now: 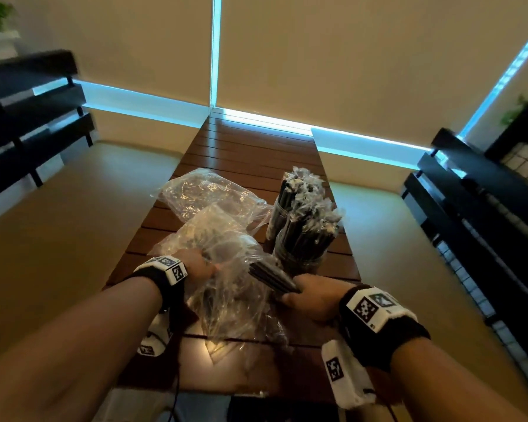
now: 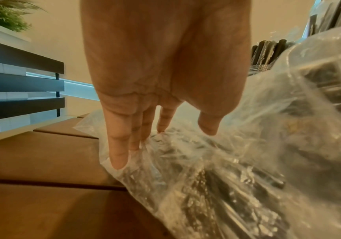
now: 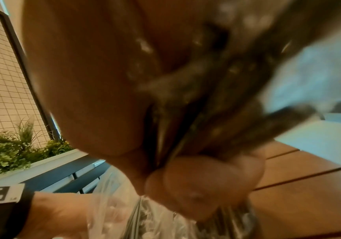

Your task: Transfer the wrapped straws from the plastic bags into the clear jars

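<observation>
Two clear jars stand on the wooden slat table (image 1: 250,153), the near jar (image 1: 297,262) and the far jar (image 1: 275,220), both packed with black wrapped straws (image 1: 313,229). A crumpled plastic bag (image 1: 226,293) with straws inside lies in front of me. My left hand (image 1: 201,266) rests on its top with straight fingers (image 2: 118,155) touching the plastic (image 2: 216,177). My right hand (image 1: 299,296) grips a bundle of black straws (image 1: 272,277) just in front of the near jar. In the blurred right wrist view its fingers (image 3: 206,174) curl round the bundle (image 3: 226,97).
A second crumpled plastic bag (image 1: 208,193) lies further back on the left of the table. Dark slatted benches (image 1: 28,123) (image 1: 482,208) flank the table on both sides. Planters with green plants (image 3: 11,153) stand behind the benches.
</observation>
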